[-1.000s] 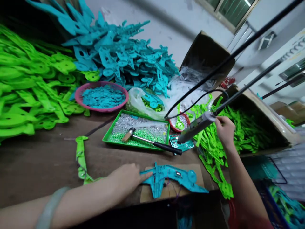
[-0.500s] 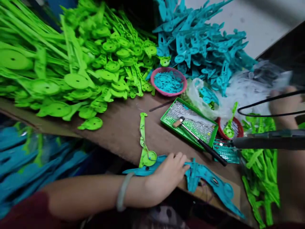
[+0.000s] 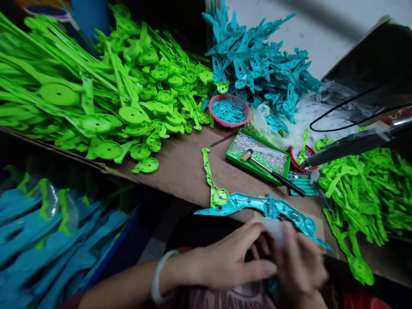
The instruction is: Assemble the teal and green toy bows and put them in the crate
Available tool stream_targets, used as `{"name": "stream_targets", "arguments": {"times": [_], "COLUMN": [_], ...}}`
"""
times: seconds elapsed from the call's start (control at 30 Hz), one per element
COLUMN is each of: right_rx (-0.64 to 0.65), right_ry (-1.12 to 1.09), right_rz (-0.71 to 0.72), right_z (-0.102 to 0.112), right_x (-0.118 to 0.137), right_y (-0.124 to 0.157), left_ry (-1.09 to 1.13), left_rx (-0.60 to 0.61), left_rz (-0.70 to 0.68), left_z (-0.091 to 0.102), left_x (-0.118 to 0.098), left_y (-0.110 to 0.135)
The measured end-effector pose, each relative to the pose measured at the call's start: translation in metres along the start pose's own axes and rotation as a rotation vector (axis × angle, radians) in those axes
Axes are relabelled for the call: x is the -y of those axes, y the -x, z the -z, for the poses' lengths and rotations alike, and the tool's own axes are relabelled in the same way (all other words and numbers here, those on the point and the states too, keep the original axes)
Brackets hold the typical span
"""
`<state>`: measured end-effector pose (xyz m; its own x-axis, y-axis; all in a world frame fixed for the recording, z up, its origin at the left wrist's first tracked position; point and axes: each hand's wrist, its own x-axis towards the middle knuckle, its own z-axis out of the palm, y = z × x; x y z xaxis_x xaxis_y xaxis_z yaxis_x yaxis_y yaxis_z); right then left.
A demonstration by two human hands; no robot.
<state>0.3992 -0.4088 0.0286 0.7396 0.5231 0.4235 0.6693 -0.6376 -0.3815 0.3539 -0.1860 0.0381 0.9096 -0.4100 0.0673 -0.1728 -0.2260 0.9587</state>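
Note:
My left hand (image 3: 230, 259), a pale bangle at its wrist, reaches in from the lower left with its thumb stretched out. Its bent fingers meet a pale, translucent piece (image 3: 274, 229), blurred and of unclear kind. Opposite, my right hand (image 3: 301, 259) has its fingers closed round the same piece, smeared by motion. Just beyond both hands, a blue bow-shaped plastic part (image 3: 246, 201) lies along the table edge, its hollow side up with thin wires inside. A green plastic arm with a round end (image 3: 219, 197) rests against it, a wire running along its length.
Green plastic parts (image 3: 131, 113) are heaped at left, blue ones (image 3: 257, 64) behind. A pink basket (image 3: 212, 118), a green screw tray (image 3: 230, 161), a hammer (image 3: 275, 174) and a red basket (image 3: 292, 163) stand mid-table. A dark tool with a cable (image 3: 347, 148) juts in from the right.
My left hand has left the blue part and moved down and right. My right hand has come from the far right, near the cable, to meet it. A pale piece now shows between them.

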Motion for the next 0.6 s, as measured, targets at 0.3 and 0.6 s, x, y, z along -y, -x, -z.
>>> {"name": "stream_targets", "arguments": {"times": [0.3, 0.6], "right_rx": [0.159, 0.456], "right_ry": [0.105, 0.2], "right_rz": [0.38, 0.363], "right_z": [-0.076, -0.138], "right_x": [0.086, 0.068], "right_y": [-0.095, -0.131], "left_ry": [0.463, 0.344], "left_rx": [-1.02, -0.699], "left_rz": [0.468, 0.581], "left_z": [0.115, 0.162], "left_x": [0.027, 0.069], "left_y": [0.063, 0.06]}}
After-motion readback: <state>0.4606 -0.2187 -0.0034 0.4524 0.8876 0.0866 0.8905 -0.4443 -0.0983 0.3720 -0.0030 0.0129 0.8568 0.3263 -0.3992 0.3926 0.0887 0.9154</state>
